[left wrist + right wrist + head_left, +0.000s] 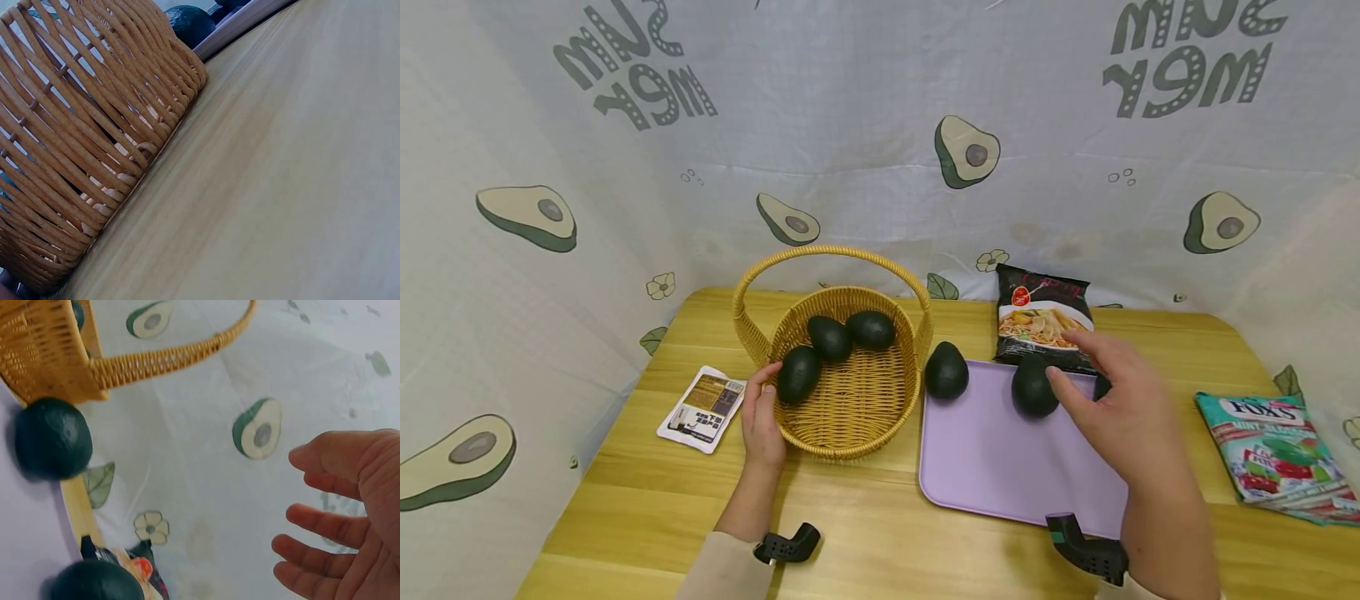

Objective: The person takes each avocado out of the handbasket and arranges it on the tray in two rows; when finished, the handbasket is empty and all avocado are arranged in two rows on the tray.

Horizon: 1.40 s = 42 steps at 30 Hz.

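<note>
A round yellow wicker basket (850,454) with a tall handle holds three dark green avocados, one of them the avocado (799,375) by its left rim. My left hand (763,429) grips the basket's left edge; the left wrist view shows mostly the basket's woven side (94,119). My right hand (1123,408) hovers over the lilac tray (992,467), thumb and fingers spread apart with nothing between them. Nearest it on the tray is an avocado (1033,387). Another avocado (947,372) sits at the tray's left corner, and a dark one (1102,387) is partly hidden behind the hand.
Behind the tray lies a black noodle packet (1043,317). A green candy bag (1273,454) is at the right, and a white-edged pouch (702,410) lies left of the basket. An avocado-print curtain (865,125) hangs behind the wooden table (850,533).
</note>
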Each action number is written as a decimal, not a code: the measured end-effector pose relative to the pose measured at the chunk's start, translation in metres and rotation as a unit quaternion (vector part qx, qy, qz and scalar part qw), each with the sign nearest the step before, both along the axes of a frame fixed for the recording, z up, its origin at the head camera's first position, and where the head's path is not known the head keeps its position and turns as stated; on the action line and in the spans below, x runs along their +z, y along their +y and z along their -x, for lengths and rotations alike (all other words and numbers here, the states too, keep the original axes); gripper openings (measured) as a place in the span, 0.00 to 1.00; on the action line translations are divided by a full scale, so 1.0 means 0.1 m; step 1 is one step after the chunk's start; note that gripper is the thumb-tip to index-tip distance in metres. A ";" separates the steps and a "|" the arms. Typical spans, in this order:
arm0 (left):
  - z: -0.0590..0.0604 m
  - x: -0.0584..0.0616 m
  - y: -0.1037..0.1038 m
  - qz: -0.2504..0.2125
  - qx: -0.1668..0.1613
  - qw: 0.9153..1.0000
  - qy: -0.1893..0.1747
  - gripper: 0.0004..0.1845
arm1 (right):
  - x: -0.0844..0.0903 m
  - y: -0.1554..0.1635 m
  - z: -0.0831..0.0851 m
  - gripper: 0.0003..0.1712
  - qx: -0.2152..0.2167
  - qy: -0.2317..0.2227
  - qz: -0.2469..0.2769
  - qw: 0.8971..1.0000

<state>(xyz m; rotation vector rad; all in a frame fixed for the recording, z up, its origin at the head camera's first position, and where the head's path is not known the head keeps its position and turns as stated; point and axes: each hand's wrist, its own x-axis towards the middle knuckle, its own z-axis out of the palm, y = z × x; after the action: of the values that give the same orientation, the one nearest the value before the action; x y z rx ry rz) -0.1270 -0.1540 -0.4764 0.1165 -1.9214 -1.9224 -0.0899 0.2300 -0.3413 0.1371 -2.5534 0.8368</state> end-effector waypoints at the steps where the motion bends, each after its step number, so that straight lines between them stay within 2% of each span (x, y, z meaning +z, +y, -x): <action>1: 0.00 0.00 0.00 0.000 0.000 1.000 0.000 0.22 | 0.00 -0.05 0.00 0.28 0.009 0.005 0.002 1.000; 12: 0.01 -0.02 -0.01 -0.004 -0.003 1.000 0.005 0.22 | -0.14 -0.54 0.02 0.24 0.112 0.019 0.000 0.994; 21: 0.01 -0.02 -0.01 -0.004 0.000 1.000 0.003 0.22 | -0.27 -0.99 0.01 0.24 0.201 -0.021 -0.014 0.979; 27: 0.01 -0.01 0.00 -0.012 0.000 1.000 -0.003 0.23 | -0.36 -1.17 0.07 0.25 0.211 -0.037 -0.018 0.977; 33: 0.01 0.00 0.00 -0.013 0.004 1.000 -0.004 0.23 | -0.43 -1.32 0.20 0.26 0.214 -0.080 -0.020 0.973; 42: 0.01 0.00 0.01 -0.009 0.007 1.000 0.002 0.22 | -0.44 -1.56 0.42 0.26 0.235 -0.082 -0.034 0.968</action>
<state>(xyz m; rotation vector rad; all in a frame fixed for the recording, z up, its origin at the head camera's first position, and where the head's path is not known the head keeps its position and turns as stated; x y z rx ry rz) -0.1284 -0.1530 -0.4762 0.1319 -1.8955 -1.9307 -0.1318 0.0742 -0.3858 0.7481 -2.7487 0.9600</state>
